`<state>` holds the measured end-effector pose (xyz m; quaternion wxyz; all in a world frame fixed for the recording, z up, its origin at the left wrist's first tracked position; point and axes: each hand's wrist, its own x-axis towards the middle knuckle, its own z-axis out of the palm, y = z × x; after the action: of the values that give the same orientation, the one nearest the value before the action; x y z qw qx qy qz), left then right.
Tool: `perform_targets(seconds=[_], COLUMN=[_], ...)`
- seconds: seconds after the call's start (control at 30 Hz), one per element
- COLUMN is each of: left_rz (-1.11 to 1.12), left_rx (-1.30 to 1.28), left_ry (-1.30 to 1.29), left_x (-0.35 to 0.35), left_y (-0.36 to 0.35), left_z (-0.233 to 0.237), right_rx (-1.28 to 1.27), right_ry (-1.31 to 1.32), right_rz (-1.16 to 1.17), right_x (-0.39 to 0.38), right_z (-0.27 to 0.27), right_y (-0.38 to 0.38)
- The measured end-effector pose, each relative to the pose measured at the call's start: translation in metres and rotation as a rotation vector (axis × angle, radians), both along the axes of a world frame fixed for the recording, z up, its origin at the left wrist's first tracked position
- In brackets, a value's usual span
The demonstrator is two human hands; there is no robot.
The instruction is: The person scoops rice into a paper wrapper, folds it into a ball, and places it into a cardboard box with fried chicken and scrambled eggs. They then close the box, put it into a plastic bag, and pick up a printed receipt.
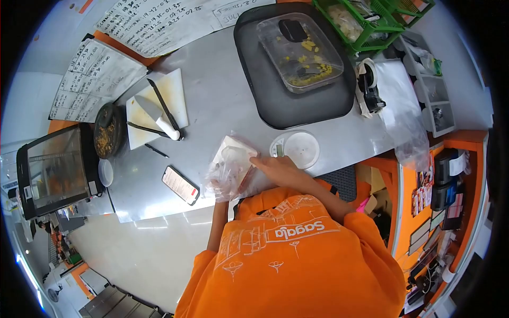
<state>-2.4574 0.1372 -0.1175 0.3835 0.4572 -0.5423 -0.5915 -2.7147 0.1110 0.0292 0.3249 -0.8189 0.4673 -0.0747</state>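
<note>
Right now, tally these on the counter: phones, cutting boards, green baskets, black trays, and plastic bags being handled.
Phone: 1
Cutting board: 1
Green baskets: 2
Black tray: 1
Plastic bag: 1
Total: 6

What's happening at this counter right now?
A person in an orange shirt stands at a steel counter, working on a clear plastic bag with something white inside. The right hand grips the bag's near edge; the left arm reaches up under the bag, its hand hidden. A phone lies to the left and a round white dish just to the right. Farther back, a clear container holding yellow bits sits on a black tray.
</note>
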Motion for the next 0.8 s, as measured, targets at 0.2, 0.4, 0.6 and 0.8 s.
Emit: perform_targets(seconds=[0.2, 0.4, 0.6, 0.8], left_rz=[-0.050, 0.012, 0.077, 0.154], left_rx=[-0.223, 0.219, 0.046, 0.298], left_ry=[-0.709, 0.968, 0.094, 0.152], left_x=[-0.006, -0.006, -0.014, -0.040], left_y=[0.004, -0.011, -0.003, -0.011], left_z=[0.018, 0.010, 0.019, 0.095], right_rx=[0.007, -0.053, -0.077, 0.050], right_ry=[0.032, 0.049, 0.065, 0.035], right_rz=[0.050, 0.039, 0.051, -0.048], right_x=[0.005, 0.011, 0.014, 0.002], right_z=[0.006, 0.004, 0.001, -0.008], right_y=[-0.001, 0.003, 0.006, 0.006])
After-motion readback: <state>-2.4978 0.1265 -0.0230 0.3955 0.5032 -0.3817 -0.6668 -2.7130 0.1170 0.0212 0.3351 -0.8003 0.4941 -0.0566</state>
